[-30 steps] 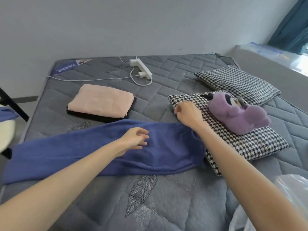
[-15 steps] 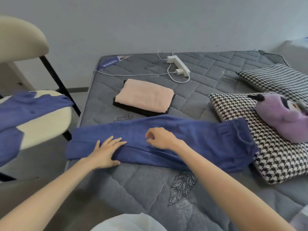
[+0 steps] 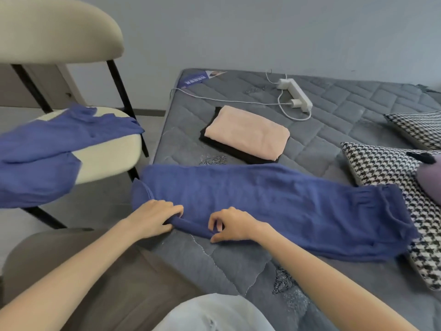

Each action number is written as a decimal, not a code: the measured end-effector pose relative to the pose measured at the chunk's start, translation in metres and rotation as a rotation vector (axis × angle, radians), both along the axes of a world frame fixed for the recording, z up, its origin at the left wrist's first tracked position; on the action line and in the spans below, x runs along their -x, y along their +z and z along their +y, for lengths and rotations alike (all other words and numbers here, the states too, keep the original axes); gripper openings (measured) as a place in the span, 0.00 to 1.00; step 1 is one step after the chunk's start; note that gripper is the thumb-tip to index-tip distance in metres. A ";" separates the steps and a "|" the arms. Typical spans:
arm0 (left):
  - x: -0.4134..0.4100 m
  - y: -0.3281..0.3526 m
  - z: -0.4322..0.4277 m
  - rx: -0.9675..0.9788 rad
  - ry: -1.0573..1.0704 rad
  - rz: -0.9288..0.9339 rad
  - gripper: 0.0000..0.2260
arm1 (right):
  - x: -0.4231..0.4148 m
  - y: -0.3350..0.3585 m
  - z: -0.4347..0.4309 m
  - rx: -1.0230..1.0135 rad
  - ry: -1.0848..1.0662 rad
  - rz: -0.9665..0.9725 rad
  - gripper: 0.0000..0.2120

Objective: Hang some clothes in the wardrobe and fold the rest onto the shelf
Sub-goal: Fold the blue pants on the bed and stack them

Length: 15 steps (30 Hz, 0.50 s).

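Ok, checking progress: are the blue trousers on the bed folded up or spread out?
Spread out: blue trousers lie stretched full length across the mattress.

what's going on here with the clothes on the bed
A person is folding clothes at a bed. The left hand and the right hand both grip the near edge of blue trousers laid across the mattress, with the waistband end on a checked pillow. A folded pink and black pile lies behind them. Another blue garment drapes over a chair.

Trousers (image 3: 274,199) lie across the mattress (image 3: 346,111), folded clothes (image 3: 247,134) behind, chair (image 3: 107,158) left.
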State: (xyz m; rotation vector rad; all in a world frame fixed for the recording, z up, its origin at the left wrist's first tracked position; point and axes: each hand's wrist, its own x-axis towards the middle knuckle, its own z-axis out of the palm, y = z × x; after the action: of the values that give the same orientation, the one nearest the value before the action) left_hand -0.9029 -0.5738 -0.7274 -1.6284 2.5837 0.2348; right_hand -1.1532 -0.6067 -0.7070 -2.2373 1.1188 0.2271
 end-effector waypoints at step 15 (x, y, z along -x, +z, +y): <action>-0.079 0.002 0.030 -0.454 0.537 0.124 0.04 | -0.060 -0.004 -0.003 -0.121 0.090 -0.019 0.08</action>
State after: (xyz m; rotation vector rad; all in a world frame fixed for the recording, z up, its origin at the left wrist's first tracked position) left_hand -0.8243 -0.5437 -0.7255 -2.1067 1.8963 0.9006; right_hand -1.0931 -0.6095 -0.7109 -2.1802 0.9696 0.3022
